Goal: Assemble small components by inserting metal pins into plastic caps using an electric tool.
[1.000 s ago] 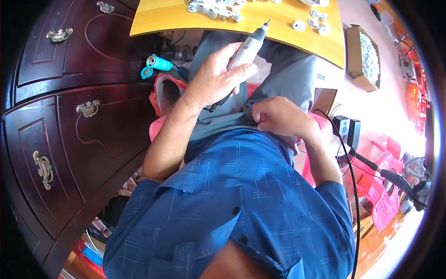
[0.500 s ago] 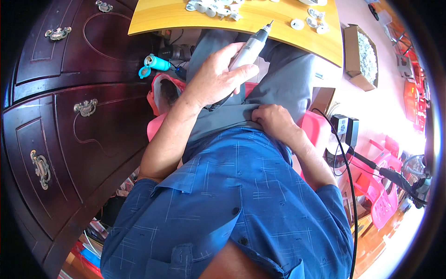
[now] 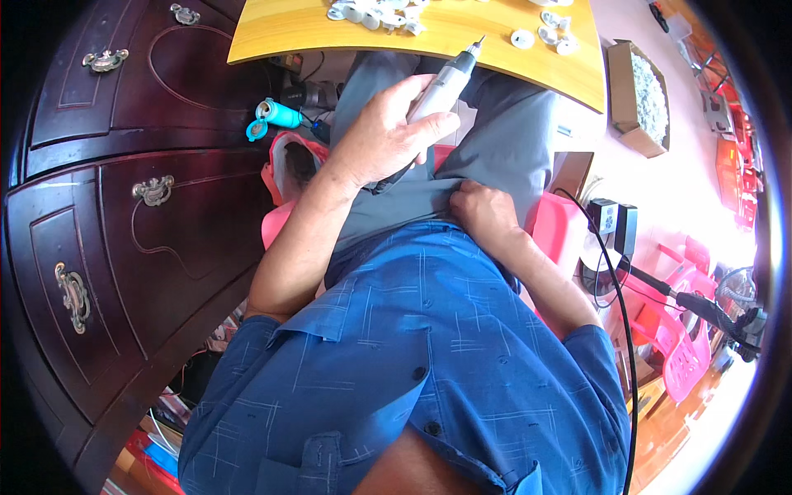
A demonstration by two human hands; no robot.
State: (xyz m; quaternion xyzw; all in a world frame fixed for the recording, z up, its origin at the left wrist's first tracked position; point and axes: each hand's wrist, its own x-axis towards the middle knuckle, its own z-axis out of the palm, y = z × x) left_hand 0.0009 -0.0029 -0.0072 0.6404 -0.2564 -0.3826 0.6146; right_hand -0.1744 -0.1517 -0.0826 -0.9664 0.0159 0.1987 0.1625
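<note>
The left hand has its fingers wrapped around a hand tool, with the thumb laid across the pale barrel, so the grip is firm and well closed. Just beyond that grip comes a dark collar, then a thin metal tip that points ahead and a little to the right. From the same grip, the near edge of the table lies ahead. White parts are heaped farther ahead and slightly left, and a loose round disc sits ahead and to the right.

The right hand is to the right of the grip and nearer the body, its fingers curled against the grey trousers; whether they pinch the cloth or merely rest on it, I cannot tell.

To handle the tool well, I would hold the barrel close behind the collar, where small wrist turns steer the tip best, with the thumb pressing lightly instead of squeezing. The tip should face away from the right hand and the lap. A forearm braced on the thigh would likely steady it, and the black cable, well right of the grip, should hang slack, clear of the elbow.
</note>
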